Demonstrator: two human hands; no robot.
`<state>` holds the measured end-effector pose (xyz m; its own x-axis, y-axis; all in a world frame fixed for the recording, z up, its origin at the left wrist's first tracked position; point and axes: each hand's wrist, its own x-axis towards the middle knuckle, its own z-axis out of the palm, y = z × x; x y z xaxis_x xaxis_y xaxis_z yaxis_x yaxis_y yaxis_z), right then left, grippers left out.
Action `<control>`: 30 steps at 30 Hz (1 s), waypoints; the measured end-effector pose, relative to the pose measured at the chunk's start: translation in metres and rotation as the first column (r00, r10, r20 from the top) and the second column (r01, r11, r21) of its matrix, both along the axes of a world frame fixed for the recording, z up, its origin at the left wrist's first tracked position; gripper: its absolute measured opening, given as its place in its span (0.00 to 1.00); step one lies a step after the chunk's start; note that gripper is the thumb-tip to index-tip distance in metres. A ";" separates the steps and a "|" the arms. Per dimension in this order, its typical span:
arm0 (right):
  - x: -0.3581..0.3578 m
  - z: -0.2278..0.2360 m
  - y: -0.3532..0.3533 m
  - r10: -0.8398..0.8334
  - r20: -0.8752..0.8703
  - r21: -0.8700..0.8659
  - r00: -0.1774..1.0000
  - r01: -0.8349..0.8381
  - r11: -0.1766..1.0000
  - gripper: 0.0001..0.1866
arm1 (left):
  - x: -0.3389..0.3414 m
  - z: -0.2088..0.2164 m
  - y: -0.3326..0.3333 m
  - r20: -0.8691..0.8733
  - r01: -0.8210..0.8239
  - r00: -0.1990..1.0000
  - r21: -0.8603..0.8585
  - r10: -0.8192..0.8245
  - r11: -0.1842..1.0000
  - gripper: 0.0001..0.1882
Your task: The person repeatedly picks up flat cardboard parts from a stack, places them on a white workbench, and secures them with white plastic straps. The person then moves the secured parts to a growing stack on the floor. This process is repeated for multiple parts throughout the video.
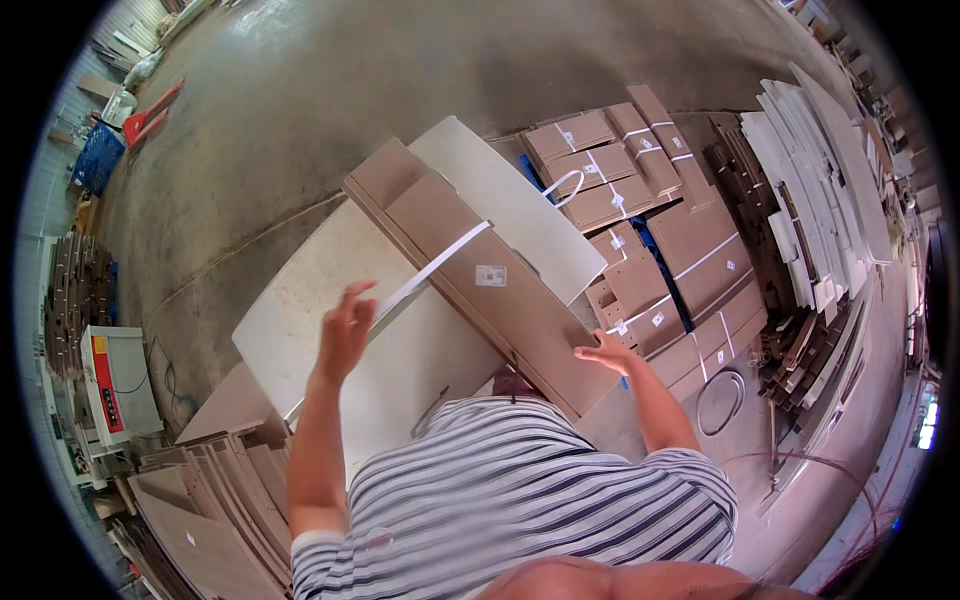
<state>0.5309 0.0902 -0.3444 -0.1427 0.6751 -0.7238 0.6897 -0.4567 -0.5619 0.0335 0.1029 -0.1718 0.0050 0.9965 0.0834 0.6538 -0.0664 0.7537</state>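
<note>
A long stack of brown panels point(470, 262) lies slantwise across white boards in front of me. A white strap point(455, 247) crosses its top and runs straight off its left side to my left hand point(346, 332). That hand is raised over the white board, its fingers curled, with the strap at its palm side. My right hand point(610, 352) is at the near right edge of the stack, fingers apart and nothing in it. Whether it touches the panel I cannot tell. A white label point(490, 275) sits on the top panel.
White boards point(310, 280) lie under the stack. At right, strapped brown panel bundles point(700, 245) stand on blue supports, with a strap coil point(721, 403) on the floor. Leaning white boards point(800, 190) are farther right. At left are a white-and-red machine point(120, 385) and brown panels point(205, 510).
</note>
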 end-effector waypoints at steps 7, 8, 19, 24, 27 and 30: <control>0.028 0.000 -0.039 -0.385 -0.226 -0.143 0.895 0.360 0.922 0.47 | 0.025 -0.076 0.038 -0.183 0.086 0.974 -0.235 -0.132 0.968 0.26; 0.033 -0.003 -0.059 -0.604 -0.347 -0.244 0.718 0.552 0.797 0.48 | 0.023 -0.081 0.036 -0.185 0.103 0.971 -0.240 -0.149 0.965 0.27; 0.021 -0.037 -0.114 -0.853 -0.494 -0.612 -0.166 0.763 0.207 0.55 | 0.001 -0.169 -0.047 0.147 0.185 0.981 -0.473 -0.130 0.861 0.27; 0.021 -0.062 -0.121 -0.813 -0.565 -0.504 -0.143 0.840 0.202 0.58 | -0.010 -0.198 -0.085 0.066 0.248 0.968 -0.414 -0.243 0.876 0.22; 0.003 -0.041 -0.108 -0.934 -0.263 -0.435 -0.240 0.894 -0.107 0.51 | -0.021 -0.223 -0.113 0.087 0.222 0.975 -0.409 -0.205 0.885 0.21; 0.012 -0.034 -0.114 -0.875 -0.408 -0.621 -0.259 0.782 0.058 0.56 | -0.019 -0.236 -0.118 0.104 0.233 0.972 -0.393 -0.208 0.890 0.21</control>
<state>0.5428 -0.0240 -0.3782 0.1542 0.5114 -0.8454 -0.8546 -0.3603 -0.3739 0.0144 -0.0149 -0.4074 0.2359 0.9195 -0.3144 0.6122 0.1107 0.7829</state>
